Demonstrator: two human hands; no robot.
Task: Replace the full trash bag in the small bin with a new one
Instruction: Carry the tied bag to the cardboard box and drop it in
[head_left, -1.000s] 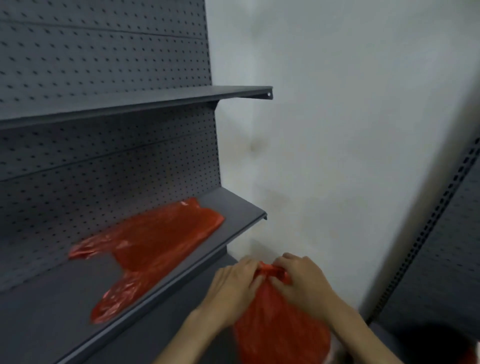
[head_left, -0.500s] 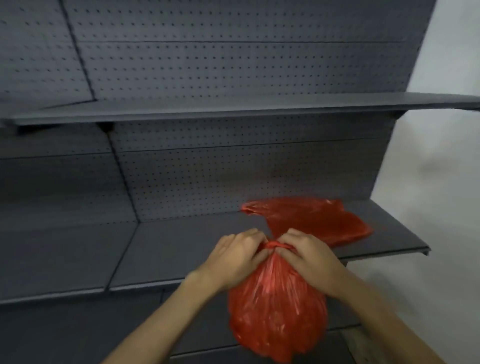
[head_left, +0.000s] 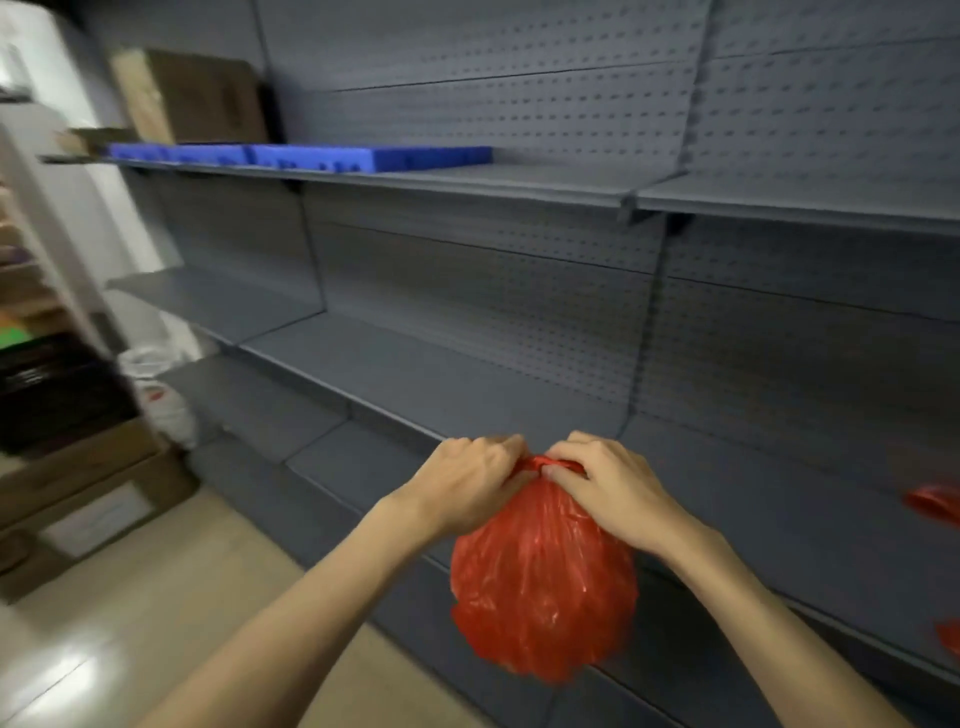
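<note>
A full red trash bag (head_left: 543, 587) hangs bulging in the air in front of the grey shelving. My left hand (head_left: 467, 488) and my right hand (head_left: 615, 493) both pinch its gathered neck at the top, thumbs almost touching. At the right edge, parts of the flat red new bag (head_left: 935, 501) show on the middle shelf (head_left: 779, 519). The small bin is out of view.
Grey pegboard shelving (head_left: 519, 291) fills the wall ahead. Blue trays (head_left: 363, 156) and a brown carton (head_left: 192, 96) sit on the upper shelf. Cardboard boxes (head_left: 88, 488) and a white sack (head_left: 161, 395) stand on the floor at the left.
The view has swung left along the shelving, so the new bag slid to the right edge. Both hands keep their grip on the full bag's neck.
</note>
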